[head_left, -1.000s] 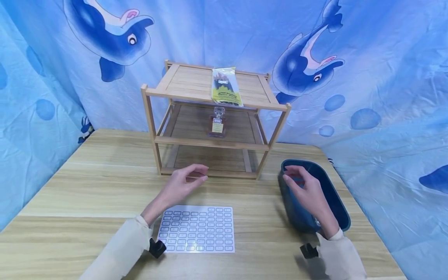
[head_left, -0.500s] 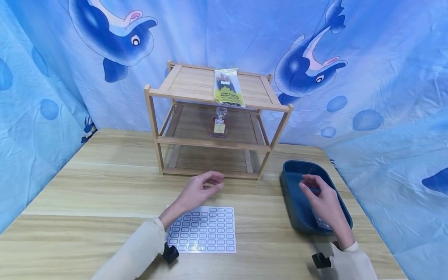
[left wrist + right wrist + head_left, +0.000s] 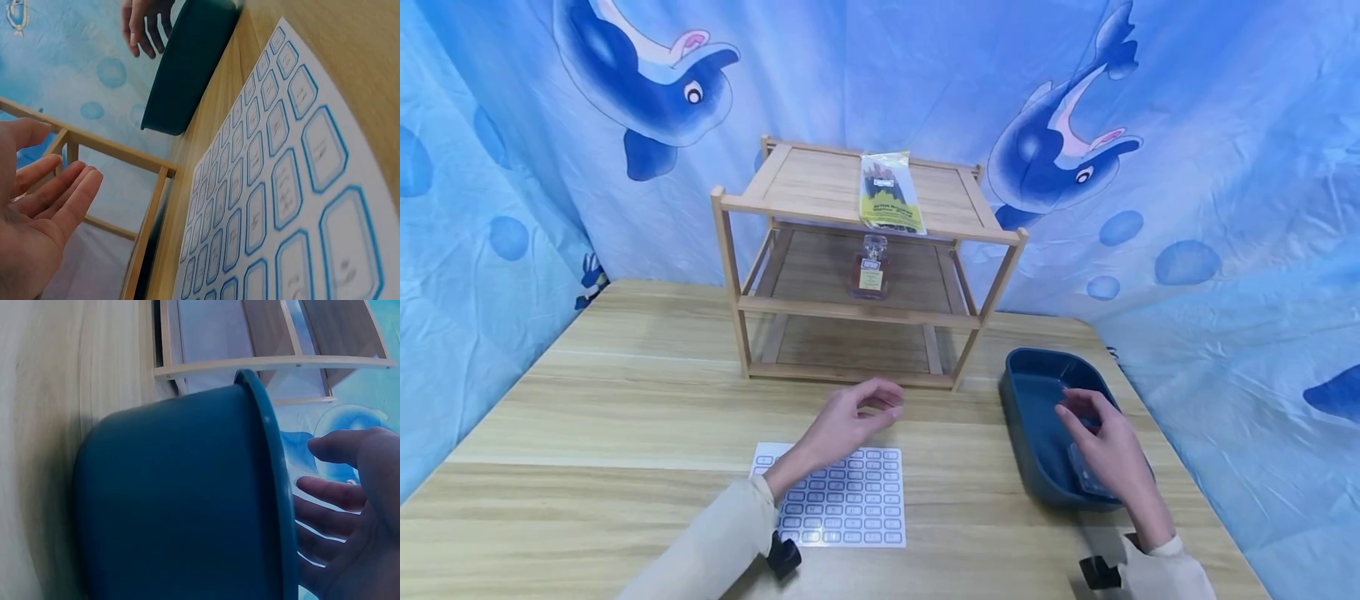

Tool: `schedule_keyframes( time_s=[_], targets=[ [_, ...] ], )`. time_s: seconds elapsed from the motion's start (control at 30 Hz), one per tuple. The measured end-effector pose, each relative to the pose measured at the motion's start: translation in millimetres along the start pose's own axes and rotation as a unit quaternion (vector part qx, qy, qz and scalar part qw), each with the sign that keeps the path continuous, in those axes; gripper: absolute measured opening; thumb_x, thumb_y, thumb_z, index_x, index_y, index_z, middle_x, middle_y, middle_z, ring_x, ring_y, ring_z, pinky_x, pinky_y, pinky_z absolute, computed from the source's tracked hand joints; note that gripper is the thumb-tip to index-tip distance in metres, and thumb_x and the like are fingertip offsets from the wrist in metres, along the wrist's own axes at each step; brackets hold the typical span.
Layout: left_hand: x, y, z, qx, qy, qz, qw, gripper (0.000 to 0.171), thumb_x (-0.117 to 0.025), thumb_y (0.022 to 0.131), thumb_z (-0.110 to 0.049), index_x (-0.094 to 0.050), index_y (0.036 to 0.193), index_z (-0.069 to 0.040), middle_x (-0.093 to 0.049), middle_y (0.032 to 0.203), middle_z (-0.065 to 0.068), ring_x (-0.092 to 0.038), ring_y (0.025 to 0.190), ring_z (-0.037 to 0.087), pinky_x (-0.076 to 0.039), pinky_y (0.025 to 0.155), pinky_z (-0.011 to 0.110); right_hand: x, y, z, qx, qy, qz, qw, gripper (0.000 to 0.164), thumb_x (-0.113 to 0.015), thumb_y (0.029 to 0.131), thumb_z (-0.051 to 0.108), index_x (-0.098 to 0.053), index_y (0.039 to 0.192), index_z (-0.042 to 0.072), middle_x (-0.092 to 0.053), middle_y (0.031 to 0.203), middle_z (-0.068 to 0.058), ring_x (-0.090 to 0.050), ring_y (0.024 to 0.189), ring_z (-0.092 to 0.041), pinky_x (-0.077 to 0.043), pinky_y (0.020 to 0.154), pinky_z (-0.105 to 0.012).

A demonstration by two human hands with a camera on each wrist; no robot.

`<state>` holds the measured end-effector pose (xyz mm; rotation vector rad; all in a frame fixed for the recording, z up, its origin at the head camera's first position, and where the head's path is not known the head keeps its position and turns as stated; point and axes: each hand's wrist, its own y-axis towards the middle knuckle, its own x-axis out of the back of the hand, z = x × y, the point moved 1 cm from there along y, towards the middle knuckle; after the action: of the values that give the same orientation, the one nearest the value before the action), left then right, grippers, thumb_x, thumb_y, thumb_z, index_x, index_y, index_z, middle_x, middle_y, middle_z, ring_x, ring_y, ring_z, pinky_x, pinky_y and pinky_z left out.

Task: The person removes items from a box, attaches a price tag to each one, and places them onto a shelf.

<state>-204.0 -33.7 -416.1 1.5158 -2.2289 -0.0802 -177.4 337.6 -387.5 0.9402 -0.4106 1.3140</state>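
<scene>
My left hand (image 3: 850,423) hovers over the far edge of a white sheet (image 3: 857,508) printed with rows of blue-outlined boxes. Its fingers are loosely curved, with nothing between them; the left wrist view shows that palm and the sheet beside it. Over the dark teal bin (image 3: 1024,442) hangs my right hand (image 3: 1108,450), fingers relaxed and holding nothing. The right wrist view shows these fingers (image 3: 331,494) beyond the bin's rim. Inside the bin lies a clear, flat item (image 3: 1084,473), partly hidden by the right hand, its kind unclear.
A wooden rack (image 3: 857,312) stands at the back of the table (image 3: 587,417). On its top shelf lies a yellow-and-white packet of artist brushes (image 3: 891,200); a perfume bottle (image 3: 870,271) stands on the middle shelf. Blue dolphin-printed curtain (image 3: 917,75) surrounds the table.
The left hand has drifted right and slightly toward me, over the sheet. The right hand has moved right and nearer to me above the bin. The view has shifted slightly.
</scene>
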Motion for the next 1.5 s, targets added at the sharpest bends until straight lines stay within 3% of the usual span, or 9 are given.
schedule_keyframes(
  time_s=[0.37, 0.57, 0.83, 0.9, 1.03, 1.13, 1.27, 1.5],
  targets=[
    [-23.8, -10.3, 4.3, 0.000, -0.023, 0.015, 0.9996, 0.027, -0.068, 0.101, -0.020, -0.068, 0.125, -0.007, -0.072, 0.113, 0.003, -0.067, 0.106, 0.021, -0.056, 0.093, 0.033, -2, -16, -10, -0.020, -0.016, -0.012, 1.000, 0.034, -0.065, 0.104, 0.017, -0.060, 0.127, -0.007, -0.070, 0.111, -0.023, -0.065, 0.099, -0.036, -0.052, 0.071, -0.015],
    [-38.2, -9.3, 4.1, 0.001, -0.048, 0.023, 0.9986, 0.027, -0.069, 0.100, -0.018, -0.067, 0.124, -0.006, -0.073, 0.111, 0.003, -0.067, 0.105, 0.022, -0.056, 0.089, 0.029, 0, -20, -15, -0.044, -0.030, -0.008, 0.999, 0.035, -0.065, 0.104, 0.017, -0.060, 0.128, -0.008, -0.070, 0.110, -0.023, -0.066, 0.098, -0.037, -0.052, 0.070, -0.018],
    [-59.7, -3.6, 0.8, 0.008, -0.100, 0.026, 0.9946, 0.030, -0.070, 0.099, -0.013, -0.065, 0.125, 0.001, -0.072, 0.112, 0.010, -0.069, 0.102, 0.020, -0.057, 0.088, 0.027, 9, -18, -19, -0.038, -0.046, -0.017, 0.998, 0.035, -0.067, 0.102, 0.015, -0.060, 0.125, -0.011, -0.072, 0.104, -0.021, -0.067, 0.093, -0.036, -0.051, 0.069, -0.022],
    [-65.1, -2.5, -0.7, 0.017, -0.121, 0.028, 0.9921, 0.032, -0.070, 0.099, -0.012, -0.064, 0.126, 0.003, -0.072, 0.111, 0.012, -0.070, 0.101, 0.022, -0.058, 0.088, 0.028, 11, -19, -20, -0.042, -0.052, -0.017, 0.998, 0.036, -0.067, 0.102, 0.015, -0.060, 0.124, -0.012, -0.071, 0.103, -0.021, -0.067, 0.093, -0.036, -0.051, 0.069, -0.022],
    [-75.5, -1.0, -4.3, 0.033, -0.181, 0.034, 0.9823, 0.034, -0.069, 0.099, -0.007, -0.061, 0.128, 0.008, -0.070, 0.110, 0.015, -0.069, 0.101, 0.041, -0.061, 0.088, 0.040, 14, -19, -22, -0.050, -0.060, -0.012, 0.997, 0.037, -0.067, 0.102, 0.016, -0.059, 0.124, -0.012, -0.071, 0.103, -0.021, -0.066, 0.092, -0.035, -0.051, 0.068, -0.024],
    [-83.8, 0.4, -6.6, 0.042, -0.225, 0.039, 0.9727, 0.034, -0.067, 0.099, -0.003, -0.059, 0.128, 0.011, -0.069, 0.109, 0.016, -0.065, 0.101, 0.054, -0.060, 0.087, 0.051, 15, -20, -25, -0.048, -0.061, -0.017, 0.997, 0.035, -0.068, 0.101, 0.015, -0.060, 0.122, -0.012, -0.072, 0.100, -0.019, -0.066, 0.087, -0.023, -0.050, 0.067, -0.022],
    [-93.7, 1.9, -8.7, 0.047, -0.245, 0.042, 0.9676, 0.035, -0.066, 0.100, -0.004, -0.058, 0.129, 0.013, -0.069, 0.107, 0.014, -0.065, 0.102, 0.056, -0.060, 0.086, 0.052, 16, -19, -26, -0.054, -0.065, -0.015, 0.996, 0.036, -0.069, 0.100, 0.015, -0.060, 0.122, -0.013, -0.072, 0.099, -0.018, -0.065, 0.086, -0.020, -0.050, 0.068, -0.023],
    [-106.9, 4.5, -12.8, 0.060, -0.288, 0.031, 0.9553, 0.034, -0.066, 0.098, -0.001, -0.058, 0.128, 0.013, -0.068, 0.104, 0.013, -0.070, 0.097, 0.042, -0.061, 0.087, 0.051, 21, -17, -24, -0.090, -0.072, 0.020, 0.993, 0.042, -0.065, 0.103, 0.018, -0.056, 0.126, -0.015, -0.070, 0.106, -0.025, -0.066, 0.097, -0.038, -0.055, 0.078, -0.039]
  ],
)
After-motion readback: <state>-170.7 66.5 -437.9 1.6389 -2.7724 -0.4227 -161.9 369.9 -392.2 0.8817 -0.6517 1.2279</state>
